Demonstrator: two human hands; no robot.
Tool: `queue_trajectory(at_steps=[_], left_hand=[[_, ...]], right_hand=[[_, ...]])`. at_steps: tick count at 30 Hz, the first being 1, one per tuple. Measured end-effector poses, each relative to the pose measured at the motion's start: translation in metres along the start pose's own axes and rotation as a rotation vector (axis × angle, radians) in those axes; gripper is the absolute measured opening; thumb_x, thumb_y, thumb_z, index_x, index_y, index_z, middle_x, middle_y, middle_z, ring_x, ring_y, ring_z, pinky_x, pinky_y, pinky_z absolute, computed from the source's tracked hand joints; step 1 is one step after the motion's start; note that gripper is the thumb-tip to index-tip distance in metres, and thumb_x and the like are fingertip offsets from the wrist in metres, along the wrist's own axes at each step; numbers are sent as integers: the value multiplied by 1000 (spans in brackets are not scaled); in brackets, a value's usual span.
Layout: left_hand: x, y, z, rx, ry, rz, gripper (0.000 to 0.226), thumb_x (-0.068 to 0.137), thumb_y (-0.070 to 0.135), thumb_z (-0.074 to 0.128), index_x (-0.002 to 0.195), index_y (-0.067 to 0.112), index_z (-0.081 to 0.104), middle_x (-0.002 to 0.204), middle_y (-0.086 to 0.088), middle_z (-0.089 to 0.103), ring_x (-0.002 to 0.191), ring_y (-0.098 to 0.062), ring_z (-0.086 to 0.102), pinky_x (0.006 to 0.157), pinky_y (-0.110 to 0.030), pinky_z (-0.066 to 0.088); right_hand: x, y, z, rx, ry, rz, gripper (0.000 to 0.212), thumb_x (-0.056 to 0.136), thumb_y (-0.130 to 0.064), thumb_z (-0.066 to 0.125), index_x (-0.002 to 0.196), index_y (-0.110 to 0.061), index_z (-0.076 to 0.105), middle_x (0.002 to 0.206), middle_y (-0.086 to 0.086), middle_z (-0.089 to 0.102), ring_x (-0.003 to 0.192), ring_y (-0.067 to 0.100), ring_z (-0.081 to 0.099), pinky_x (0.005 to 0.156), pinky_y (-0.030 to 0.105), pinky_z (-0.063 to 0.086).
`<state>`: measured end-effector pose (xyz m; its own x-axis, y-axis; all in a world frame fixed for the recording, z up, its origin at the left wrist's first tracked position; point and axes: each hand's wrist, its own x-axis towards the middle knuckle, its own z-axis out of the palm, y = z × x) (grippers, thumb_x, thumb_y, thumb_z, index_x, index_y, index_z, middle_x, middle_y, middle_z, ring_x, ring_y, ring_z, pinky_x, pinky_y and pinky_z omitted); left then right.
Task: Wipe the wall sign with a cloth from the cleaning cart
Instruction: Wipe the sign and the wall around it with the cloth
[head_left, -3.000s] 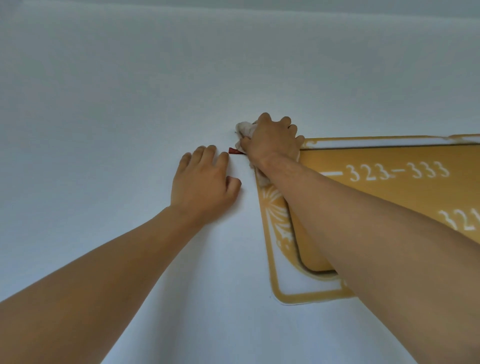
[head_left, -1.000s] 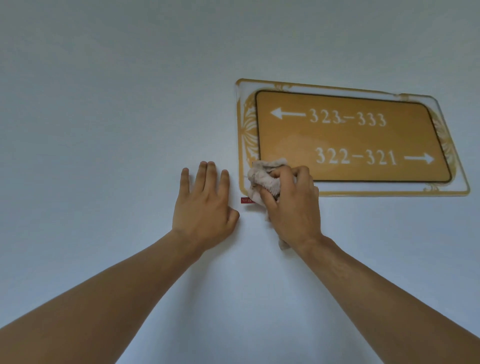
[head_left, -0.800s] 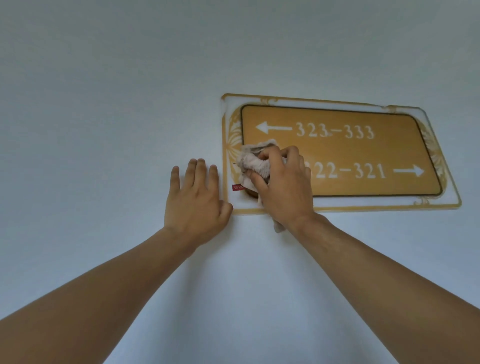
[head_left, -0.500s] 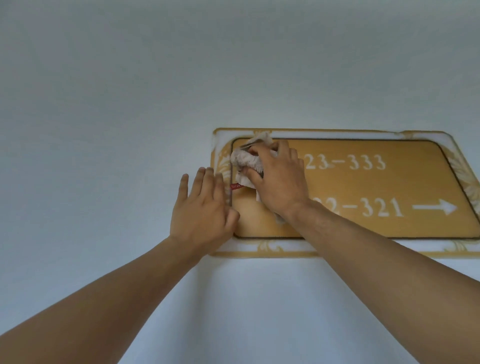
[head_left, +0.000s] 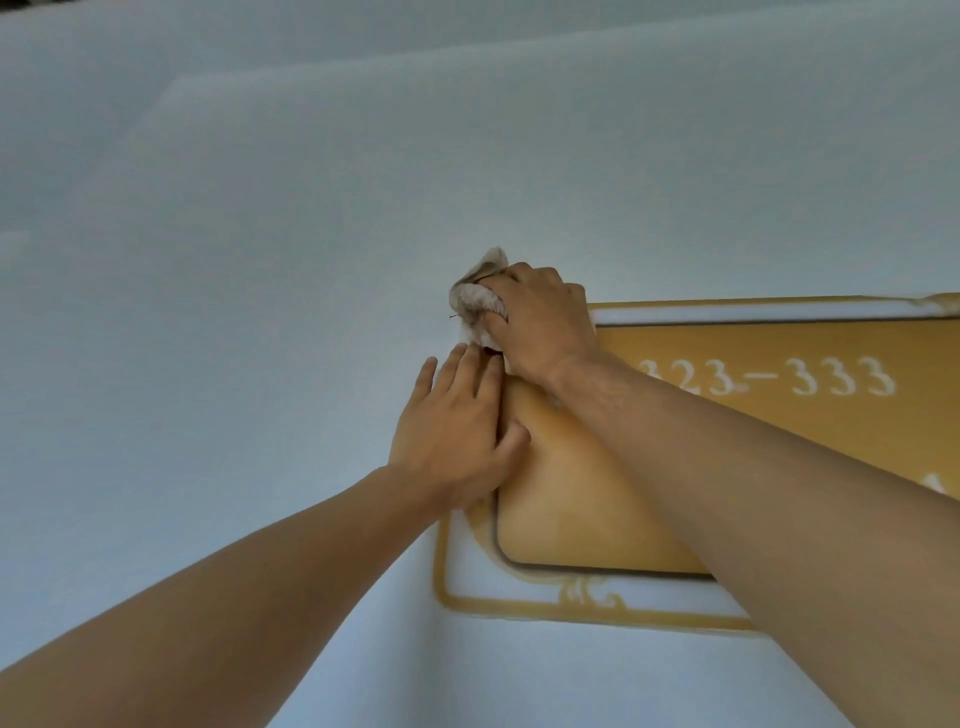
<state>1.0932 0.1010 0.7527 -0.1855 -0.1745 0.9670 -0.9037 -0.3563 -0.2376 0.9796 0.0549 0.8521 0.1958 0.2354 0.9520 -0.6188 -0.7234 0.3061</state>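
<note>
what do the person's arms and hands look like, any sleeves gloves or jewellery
Both forearms are bare as far as the frame shows: no sleeves in view. The left hand and right hand wear no gloves, and no rings, watch or wristband show on fingers or wrists.

Single head view, close to wall (head_left: 260, 260), angled upward along both forearms; sign (head_left: 779, 441) cropped at right.

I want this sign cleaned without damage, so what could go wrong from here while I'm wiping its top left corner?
The cloth is bunched in the right hand at the sign's corner, so it might catch that edge and pull at it. The left hand rests flat on the left border and may smudge it. The right forearm hides the middle, so spots there could be missed.
</note>
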Motion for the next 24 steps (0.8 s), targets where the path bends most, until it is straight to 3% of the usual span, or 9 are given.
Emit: queue_trajectory(at_steps=[7, 12, 20, 24], left_hand=[[-1, -19, 10, -37, 50, -57, 80, 87, 55, 16, 157, 15, 19, 164, -10, 22, 153, -24, 13, 126, -47, 8], [-3, -19, 14, -107, 117, -96, 74, 88, 53, 24, 155, 20, 22, 160, -11, 27, 149, -25, 20, 123, -50, 17], [-1, -8, 10, -92, 165, -125, 58, 89, 43, 37, 139, 13, 40, 148, -11, 41, 141, -27, 32, 118, -53, 25], [-7, 7, 16, -98, 135, -85, 67, 91, 46, 32, 149, 11, 34, 158, -9, 32, 150, -24, 20, 123, -51, 15]], right_hand=[[28, -15, 21, -101, 12, -94, 33, 98, -36, 39, 121, -30, 62, 126, -3, 59, 114, 22, 52, 97, 42, 35], [33, -13, 32, -121, 85, -86, 36, 94, -43, 44, 116, -24, 64, 120, 1, 60, 110, 24, 53, 96, 43, 35], [32, -13, 28, -160, 74, -44, 42, 93, -46, 45, 124, -23, 61, 121, 4, 58, 111, 28, 54, 92, 42, 36], [28, -16, 27, -144, 81, -18, 41, 96, -43, 44, 129, -23, 58, 124, 4, 57, 113, 28, 53, 93, 41, 36]])
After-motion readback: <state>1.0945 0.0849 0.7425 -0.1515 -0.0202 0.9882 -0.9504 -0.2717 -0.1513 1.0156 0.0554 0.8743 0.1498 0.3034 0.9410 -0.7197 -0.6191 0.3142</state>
